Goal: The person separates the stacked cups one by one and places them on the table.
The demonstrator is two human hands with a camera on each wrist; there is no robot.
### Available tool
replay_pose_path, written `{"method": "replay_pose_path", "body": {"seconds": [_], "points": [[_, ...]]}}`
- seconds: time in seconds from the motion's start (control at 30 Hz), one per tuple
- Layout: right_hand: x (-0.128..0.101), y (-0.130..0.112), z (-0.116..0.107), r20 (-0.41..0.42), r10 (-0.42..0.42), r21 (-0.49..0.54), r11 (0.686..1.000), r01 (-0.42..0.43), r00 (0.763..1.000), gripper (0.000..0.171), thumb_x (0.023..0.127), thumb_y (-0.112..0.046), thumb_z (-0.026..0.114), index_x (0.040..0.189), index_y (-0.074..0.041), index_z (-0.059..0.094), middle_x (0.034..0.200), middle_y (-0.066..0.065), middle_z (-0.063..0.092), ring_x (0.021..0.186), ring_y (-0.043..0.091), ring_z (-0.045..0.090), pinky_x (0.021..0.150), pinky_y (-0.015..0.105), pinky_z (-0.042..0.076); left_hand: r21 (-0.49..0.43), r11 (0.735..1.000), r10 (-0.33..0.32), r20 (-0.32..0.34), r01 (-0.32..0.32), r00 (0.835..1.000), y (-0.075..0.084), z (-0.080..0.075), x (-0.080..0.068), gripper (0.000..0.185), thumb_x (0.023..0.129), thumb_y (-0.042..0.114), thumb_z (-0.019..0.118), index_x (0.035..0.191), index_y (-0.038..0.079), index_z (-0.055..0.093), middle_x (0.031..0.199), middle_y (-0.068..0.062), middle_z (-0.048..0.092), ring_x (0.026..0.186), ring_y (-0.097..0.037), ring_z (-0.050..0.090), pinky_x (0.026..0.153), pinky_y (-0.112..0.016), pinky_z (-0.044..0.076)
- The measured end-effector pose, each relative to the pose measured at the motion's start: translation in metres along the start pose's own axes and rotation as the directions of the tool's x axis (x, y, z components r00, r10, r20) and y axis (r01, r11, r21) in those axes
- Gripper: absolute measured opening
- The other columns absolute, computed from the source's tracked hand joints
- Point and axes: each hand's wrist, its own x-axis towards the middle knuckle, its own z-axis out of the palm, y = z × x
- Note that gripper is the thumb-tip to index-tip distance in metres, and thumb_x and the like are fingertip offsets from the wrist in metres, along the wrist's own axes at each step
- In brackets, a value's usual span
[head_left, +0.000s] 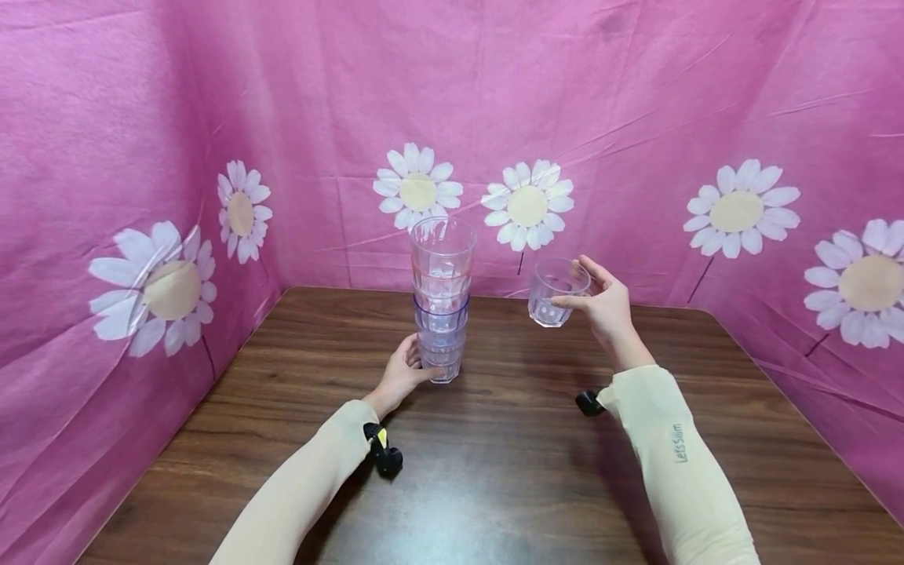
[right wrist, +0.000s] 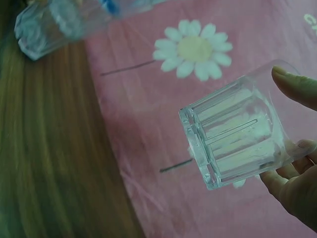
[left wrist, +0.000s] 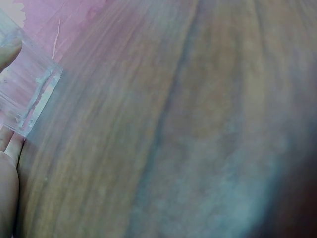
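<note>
A tall stack of clear cups [head_left: 442, 314] stands upright on the wooden table, one cup inside another, with a blue rim and a reddish rim showing among them. My left hand [head_left: 401, 377] grips the lowest part of this stack, thumb in front and fingers behind. In the left wrist view the clear cup base [left wrist: 34, 99] shows beside the thumb. To the right of the stack, my right hand [head_left: 603, 306] holds a single clear cup [head_left: 547, 306] by its upper side, between thumb and fingers. The right wrist view shows this cup's fluted wall and thick base, off the table.
A dark brown wooden table [head_left: 494, 471] lies under both arms. Pink cloth [head_left: 621, 94] printed with white daisies hangs behind it and on both sides, close to the table's back edge. Each wrist carries a small black device [head_left: 384, 453].
</note>
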Motion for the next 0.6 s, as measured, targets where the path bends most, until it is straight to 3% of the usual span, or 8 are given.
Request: {"method": "replay_pose_path", "body": {"seconds": [0.2,0.37,0.6], "points": [[0.0,0.013,-0.019,-0.037,0.037,0.019,0.999,-0.036,0.999,0.097,0.066,0.024,0.076,0.151,0.0,0.037,0.143,0.009,0.054,0.132,0.018,0.048,0.1,0.028,0.046,-0.001,1.0,0.019,0.02,-0.019,1.0,0.023,0.003,-0.011,0.071,0.075,-0.018,0.072,0.137,-0.015,0.038,0.134,-0.035,0.051,0.126,-0.044,0.049,0.109,-0.05,0.039],[-0.002,0.019,-0.037,-0.055,0.053,-0.005,0.999,-0.053,0.997,0.098,0.067,0.021,0.078,0.152,-0.001,0.035,0.139,0.004,0.057,0.13,0.015,0.05,0.096,0.022,0.048,-0.002,0.999,0.038,0.021,-0.038,0.999,0.018,0.002,-0.009,0.071,0.076,-0.015,0.074,0.137,-0.014,0.039,0.132,-0.033,0.053,0.125,-0.043,0.05,0.109,-0.05,0.04],[-0.003,0.028,-0.066,-0.082,0.038,-0.114,0.992,-0.047,0.996,0.098,0.069,0.015,0.082,0.153,-0.001,0.034,0.126,-0.008,0.063,0.119,0.003,0.055,0.094,0.015,0.047,0.001,1.0,0.023,0.013,-0.023,1.0,0.025,0.004,-0.013,0.072,0.075,-0.016,0.073,0.138,-0.015,0.038,0.133,-0.034,0.052,0.125,-0.043,0.049,0.109,-0.051,0.039]]}}
